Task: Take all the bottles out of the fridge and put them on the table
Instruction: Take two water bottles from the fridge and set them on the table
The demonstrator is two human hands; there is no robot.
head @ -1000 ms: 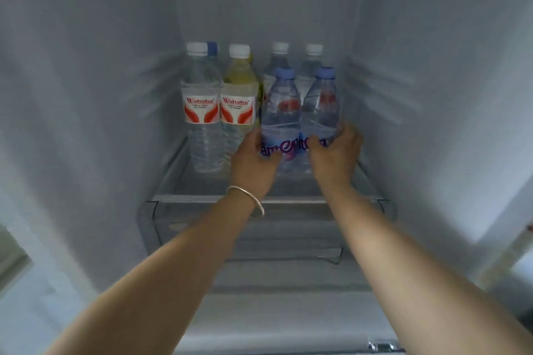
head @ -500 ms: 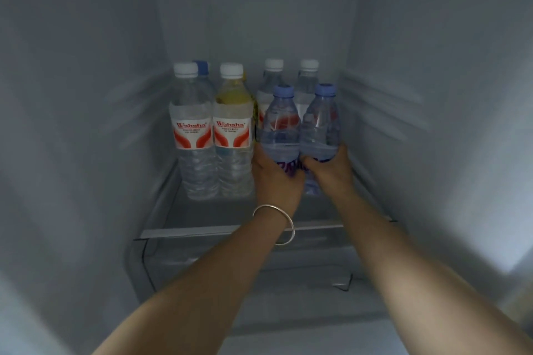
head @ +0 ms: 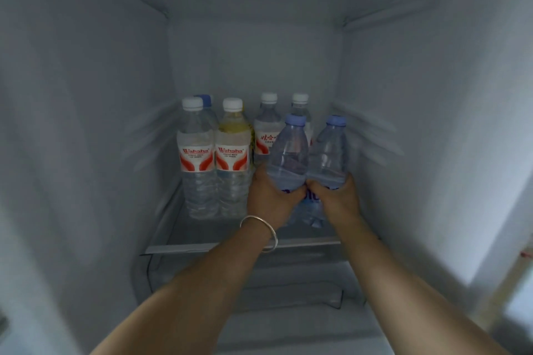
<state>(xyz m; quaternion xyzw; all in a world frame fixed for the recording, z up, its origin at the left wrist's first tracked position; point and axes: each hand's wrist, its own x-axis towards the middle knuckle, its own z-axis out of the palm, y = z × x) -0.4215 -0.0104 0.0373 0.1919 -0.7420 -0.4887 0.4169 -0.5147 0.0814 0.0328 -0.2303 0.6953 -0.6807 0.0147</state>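
A: Where are the blue-capped bottles?
B: Left hand (head: 269, 199) clamps one (head: 288, 153), right hand (head: 336, 199) the other (head: 328, 153), just right of the Wahaha bottles (head: 216, 158) on the fridge shelf (head: 230, 246).

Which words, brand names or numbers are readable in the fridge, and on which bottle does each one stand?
"Wahaha": red and white label of the front left bottle.
"Wahaha": same label on the yellowish bottle beside it.
Red Chinese characters on the back bottle: too blurred to read.
Small print under both brand names: too small.
Purple letters on the two blue-capped bottles: hidden by the hands.
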